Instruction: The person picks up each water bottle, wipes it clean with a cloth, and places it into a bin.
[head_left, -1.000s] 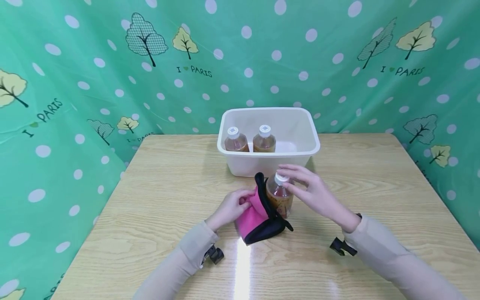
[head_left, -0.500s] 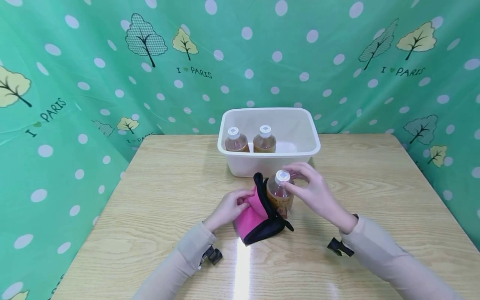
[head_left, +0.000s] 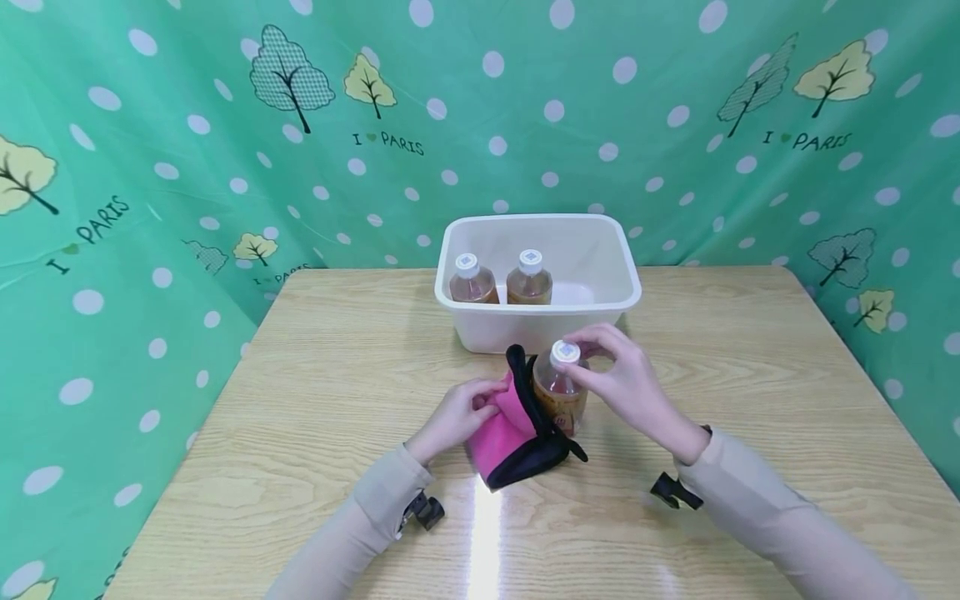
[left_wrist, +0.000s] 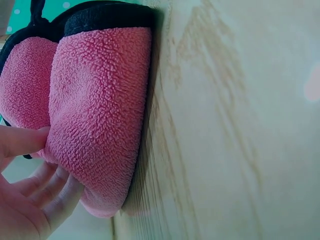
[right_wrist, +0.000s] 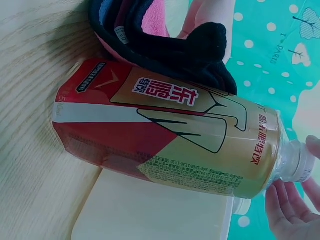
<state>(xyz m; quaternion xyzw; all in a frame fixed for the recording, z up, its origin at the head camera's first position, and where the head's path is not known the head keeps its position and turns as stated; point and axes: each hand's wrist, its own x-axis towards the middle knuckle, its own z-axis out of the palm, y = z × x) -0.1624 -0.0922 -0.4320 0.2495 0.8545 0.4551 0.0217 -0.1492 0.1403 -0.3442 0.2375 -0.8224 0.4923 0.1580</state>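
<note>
My left hand [head_left: 453, 421] pinches a folded pink plush cloth [head_left: 501, 442] with black edging and a small black loop. In the left wrist view, thumb and fingers meet at a fold of the pink pile [left_wrist: 100, 95]. Against the cloth's right side stands an upright clear plastic drink bottle [head_left: 558, 400], brown in the head view. Its red and gold label [right_wrist: 165, 125] shows in the right wrist view. My right hand [head_left: 626, 379] holds the white cap [head_left: 565, 352] between thumb and fingers. The cloth hides part of the bottle's left side.
Right behind the bottle stands a white plastic tub [head_left: 540, 321]. Two similar bottles with white caps stand in it, one on the left [head_left: 472, 287] and one near the middle [head_left: 529, 287]. Below lies a wood-grain table [head_left: 337, 375], with a green patterned curtain [head_left: 450, 100] behind.
My right hand's fingers have shifted from over the top of the cap to its right side, uncovering the cap's top. The left hand, cloth and bottle have hardly moved.
</note>
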